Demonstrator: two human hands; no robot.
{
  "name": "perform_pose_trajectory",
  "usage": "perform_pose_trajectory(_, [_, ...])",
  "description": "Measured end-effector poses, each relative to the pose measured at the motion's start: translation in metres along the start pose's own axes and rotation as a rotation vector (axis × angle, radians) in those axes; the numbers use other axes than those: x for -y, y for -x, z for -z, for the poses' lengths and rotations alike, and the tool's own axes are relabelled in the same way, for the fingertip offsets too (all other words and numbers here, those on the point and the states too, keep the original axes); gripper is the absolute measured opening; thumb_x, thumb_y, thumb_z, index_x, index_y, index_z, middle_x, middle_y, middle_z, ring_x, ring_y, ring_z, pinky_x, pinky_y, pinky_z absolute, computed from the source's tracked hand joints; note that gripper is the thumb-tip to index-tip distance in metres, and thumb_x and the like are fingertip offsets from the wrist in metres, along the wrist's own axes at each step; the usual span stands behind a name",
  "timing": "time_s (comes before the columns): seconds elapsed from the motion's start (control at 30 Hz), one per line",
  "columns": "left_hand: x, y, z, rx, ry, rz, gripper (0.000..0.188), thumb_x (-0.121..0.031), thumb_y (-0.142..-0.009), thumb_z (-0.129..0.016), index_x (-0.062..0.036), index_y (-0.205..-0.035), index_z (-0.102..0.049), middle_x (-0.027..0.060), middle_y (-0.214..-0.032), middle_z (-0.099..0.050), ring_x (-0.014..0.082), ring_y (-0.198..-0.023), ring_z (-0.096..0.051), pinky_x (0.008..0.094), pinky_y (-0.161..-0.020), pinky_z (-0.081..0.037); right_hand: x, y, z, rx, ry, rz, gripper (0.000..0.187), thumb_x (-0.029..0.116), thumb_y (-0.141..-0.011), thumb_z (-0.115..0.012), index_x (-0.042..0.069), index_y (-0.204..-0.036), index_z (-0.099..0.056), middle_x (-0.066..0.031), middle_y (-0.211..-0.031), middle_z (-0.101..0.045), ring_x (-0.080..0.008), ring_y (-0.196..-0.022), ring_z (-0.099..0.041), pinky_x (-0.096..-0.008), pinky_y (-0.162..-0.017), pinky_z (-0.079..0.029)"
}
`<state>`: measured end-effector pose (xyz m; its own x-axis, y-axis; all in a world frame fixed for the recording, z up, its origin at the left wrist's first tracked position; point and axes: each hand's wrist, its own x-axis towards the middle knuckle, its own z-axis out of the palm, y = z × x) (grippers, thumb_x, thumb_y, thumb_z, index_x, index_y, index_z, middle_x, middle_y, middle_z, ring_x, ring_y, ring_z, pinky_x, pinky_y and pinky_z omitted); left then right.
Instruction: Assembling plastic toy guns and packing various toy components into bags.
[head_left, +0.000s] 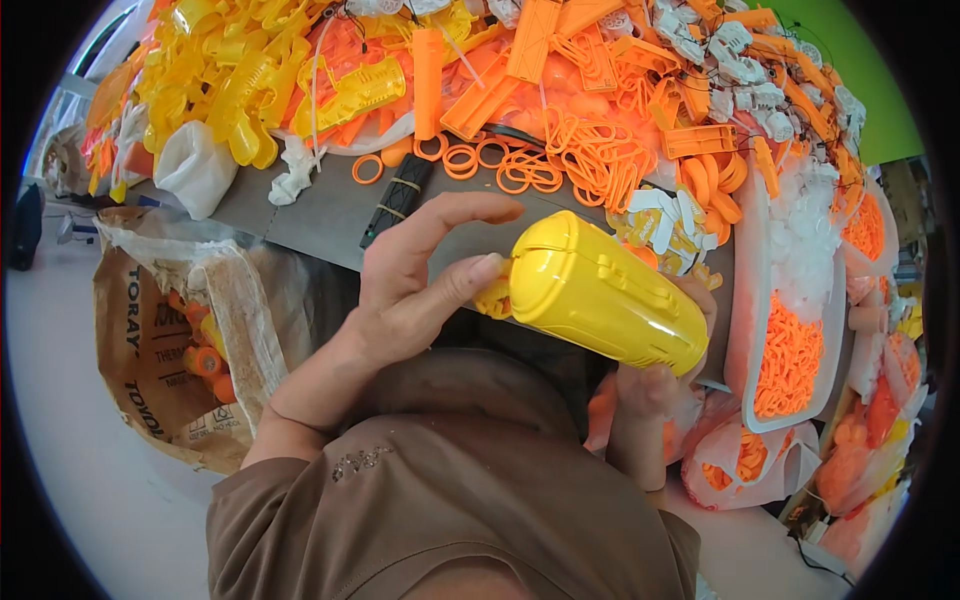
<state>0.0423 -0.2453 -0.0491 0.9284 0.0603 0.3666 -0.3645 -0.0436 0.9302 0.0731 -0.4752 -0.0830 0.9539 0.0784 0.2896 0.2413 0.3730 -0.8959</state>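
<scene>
A glossy yellow plastic cylindrical casing (pixel 610 290) with a rounded cap end is tilted in front of me, its lower end toward the right. My right hand (pixel 655 385) grips that lower end, with the thumb underneath and fingers wrapped behind, partly hidden. At the capped end is my left hand (pixel 405 275), its index finger stretched above the casing and apart from the thumb. The left thumb tip touches a small yellow piece (pixel 492 300) beside the cap. Its remaining fingers are mostly hidden.
Yellow shells (pixel 240 85) and orange parts (pixel 490 90) are heaped on the grey table (pixel 300 225). Orange rings (pixel 460 160) and a black strap-like piece (pixel 395 200) lie nearer. A white bin (pixel 740 330) stands right, a paper sack (pixel 140 340) left.
</scene>
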Motion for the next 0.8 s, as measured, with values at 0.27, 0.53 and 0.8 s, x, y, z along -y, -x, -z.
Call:
perform_pose_trajectory(0.27, [-0.007, 0.007, -0.011, 0.070, -0.033, -0.055, 0.029, -0.007, -0.080, -0.066, 0.0020, -0.107, -0.058, 0.0141, -0.108, -0.059, 0.0220, -0.093, -0.059, 0.0325, -0.084, -0.046, -0.014, 0.010, 0.013, -0.069, -0.264, -0.205, 0.075, 0.037, -0.069, -0.071, -0.004, -0.121, -0.036, -0.0115, -0.111, -0.049, -0.0208, -0.104, -0.051, -0.0334, -0.090, -0.043])
perform_pose_trajectory(0.53, [-0.003, 0.012, -0.019, 0.069, -0.402, -0.246, 0.033, -0.005, -0.076, -0.069, 0.0050, -0.106, -0.059, 0.0213, -0.110, -0.058, 0.0276, -0.098, -0.058, 0.0360, -0.085, -0.045, -0.017, 0.006, 0.013, -0.098, -0.064, 0.017, 0.078, 0.042, -0.069, -0.069, -0.004, -0.122, -0.035, -0.0151, -0.113, -0.047, -0.0244, -0.105, -0.051, -0.0365, -0.091, -0.042])
perform_pose_trajectory(0.8, [0.008, 0.012, -0.030, -0.048, 0.235, 0.075, 0.043, -0.011, -0.069, -0.077, 0.0015, -0.105, -0.055, 0.0135, -0.117, -0.050, 0.0180, -0.106, -0.047, 0.0305, -0.091, -0.036, -0.017, 0.006, 0.005, -0.038, 0.141, 0.279, 0.079, 0.041, -0.065, -0.074, 0.000, -0.120, -0.036, -0.0206, -0.110, -0.050, -0.0278, -0.101, -0.054, -0.0406, -0.088, -0.044])
